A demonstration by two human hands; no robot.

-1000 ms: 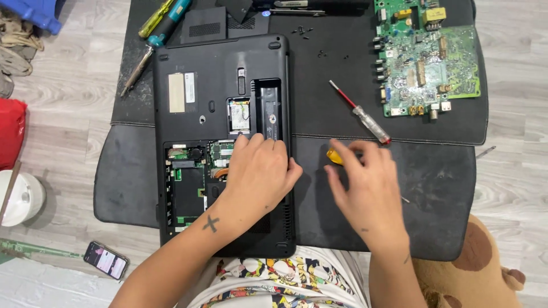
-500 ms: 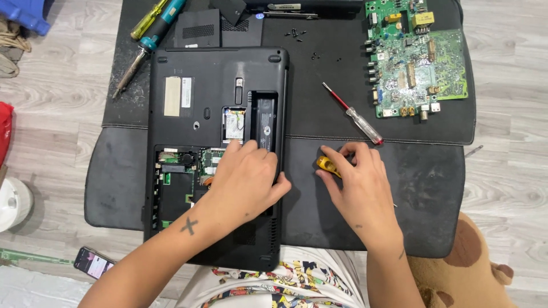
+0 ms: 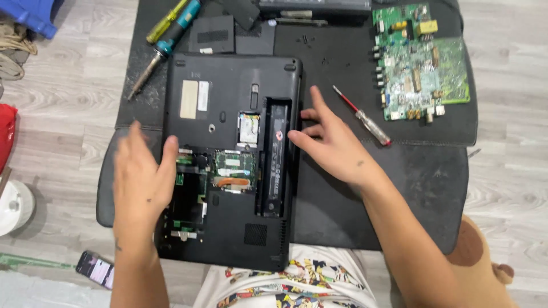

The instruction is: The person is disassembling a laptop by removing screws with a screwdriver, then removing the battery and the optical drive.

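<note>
Frame centre: my left hand (image 3: pixel 140 182) and right hand (image 3: pixel 331 142), fingers spread, gripping nothing, flank upturned open laptop (image 3: pixel 228 108); screwdriver (image 3: pixel 362 116) right.

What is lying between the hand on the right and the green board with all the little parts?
In the head view, a red-handled screwdriver lies on the black mat between the right hand and the green circuit board.

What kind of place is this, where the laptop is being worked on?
Probably an informal electronics repair spot on a floor: an opened laptop lies on a black mat over wood-look flooring, with a bare green circuit board, screwdrivers and a soldering iron alongside.
</note>
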